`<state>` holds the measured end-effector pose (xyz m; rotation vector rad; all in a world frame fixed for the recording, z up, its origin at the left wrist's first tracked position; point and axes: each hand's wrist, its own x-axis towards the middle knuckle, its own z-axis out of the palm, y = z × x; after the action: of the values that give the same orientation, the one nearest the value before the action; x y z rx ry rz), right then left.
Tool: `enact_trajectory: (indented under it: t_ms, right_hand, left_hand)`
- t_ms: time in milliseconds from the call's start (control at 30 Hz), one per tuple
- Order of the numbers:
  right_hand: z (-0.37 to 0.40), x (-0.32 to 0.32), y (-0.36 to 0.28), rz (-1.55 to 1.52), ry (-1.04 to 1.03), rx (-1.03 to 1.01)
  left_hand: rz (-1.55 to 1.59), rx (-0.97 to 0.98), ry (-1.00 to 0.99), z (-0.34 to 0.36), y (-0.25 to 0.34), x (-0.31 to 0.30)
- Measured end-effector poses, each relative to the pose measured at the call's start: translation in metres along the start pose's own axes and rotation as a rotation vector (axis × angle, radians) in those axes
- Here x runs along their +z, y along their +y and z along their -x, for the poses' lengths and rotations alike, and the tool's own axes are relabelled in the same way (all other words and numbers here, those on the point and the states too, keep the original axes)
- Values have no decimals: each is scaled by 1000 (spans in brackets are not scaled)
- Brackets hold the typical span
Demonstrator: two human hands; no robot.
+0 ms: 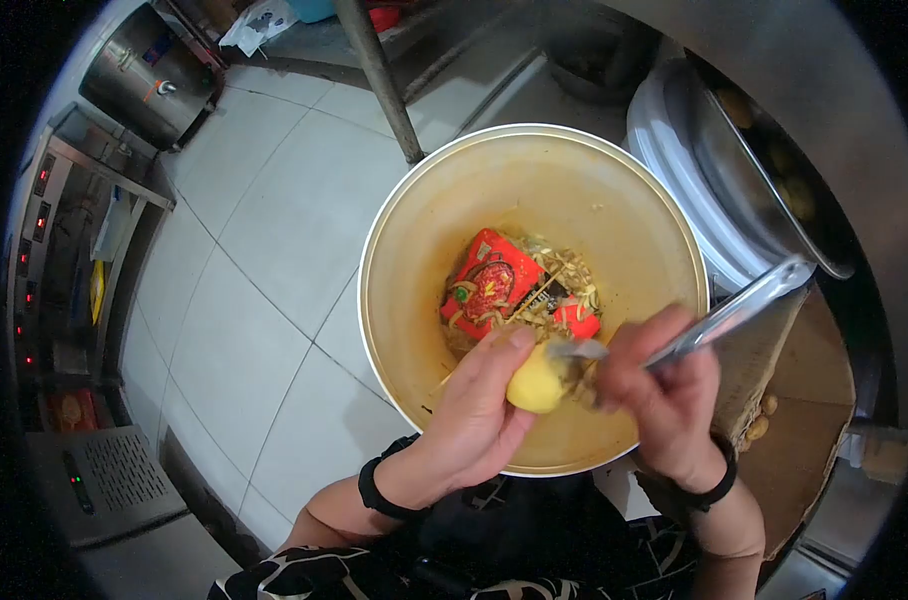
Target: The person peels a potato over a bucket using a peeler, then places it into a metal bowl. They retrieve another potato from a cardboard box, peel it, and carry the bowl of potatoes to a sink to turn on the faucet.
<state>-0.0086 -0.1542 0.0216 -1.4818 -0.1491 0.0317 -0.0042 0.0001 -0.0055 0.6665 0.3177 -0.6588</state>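
**Peeled potato held above the bucket, peeler at its side**

The yellow peeled potato [536, 385] is over the near part of the large round bucket [382, 365], below the level of no hand but between both. The left hand [486, 408] has its fingers curled around it, closed as far as the potato allows. The right hand [664, 392] has its fingers wrapped around the shiny handle of a peeler [716, 320], whose head is beside the potato; motion blur hides whether they touch. Each wrist bears a black band [378, 486].

Inside the bucket lie pale peelings [572, 272], a red printed packet [492, 282], a smaller red piece [576, 320] and a thin stick.

Right of the bucket, an open cardboard box [812, 400] contains small potatoes [757, 429]. Beyond the box, at the bucket's far right, are a white round tub [664, 150] and a metal basin [759, 170]. A metal leg [374, 75] stands just beyond the bucket. Left of the bucket stretches the tiled floor [259, 210], with a steel urn [139, 85] at its far left.
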Motion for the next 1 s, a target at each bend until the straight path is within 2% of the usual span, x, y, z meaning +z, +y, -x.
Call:
enact_trajectory:
  t_ms: [33,133,233,333,367,433,467,500,567,600,633,700,733,867,1000]
  right_hand:
    - [-1,-2,1,85,95,112]
    - [-3,-9,-1,-63,122,42]
    - [3,-2,-1,-172,143,5]
    - [10,4,4,-160,-99,-91]
    - [11,5,4,-162,-97,-87]
    - [11,5,4,-34,-66,-47]
    - [8,8,2,-249,19,9]
    - [4,4,4,-248,19,9]
    - [-1,-10,12,-97,194,178]
    - [1,-5,10,-206,193,78]
    - [5,0,7,-208,188,84]
    - [9,6,2,-249,151,-5]
    - [9,5,4,-312,15,-78]
    - [11,12,9,-236,-54,-60]
    - [5,4,10,-259,26,-3]
  left_hand:
    - [-45,15,-37,2,0,0]
    - [-37,-1,50,-3,-2,2]
    - [8,28,33,0,2,3]
    - [17,41,39,-5,-3,-1]
    - [17,37,42,-5,-4,-2]
    - [23,18,66,-5,-5,-3]
    - [25,16,68,-3,-5,-2]
    - [-36,34,19,1,-4,1]
    - [-109,54,-44,0,-1,6]
    - [3,38,5,-3,1,7]
    - [119,20,62,-1,2,7]
    - [136,3,59,-2,2,4]
    - [155,-11,54,-2,2,3]
    - [174,-54,86,-4,2,5]
    - [172,-37,-9,1,-1,2]
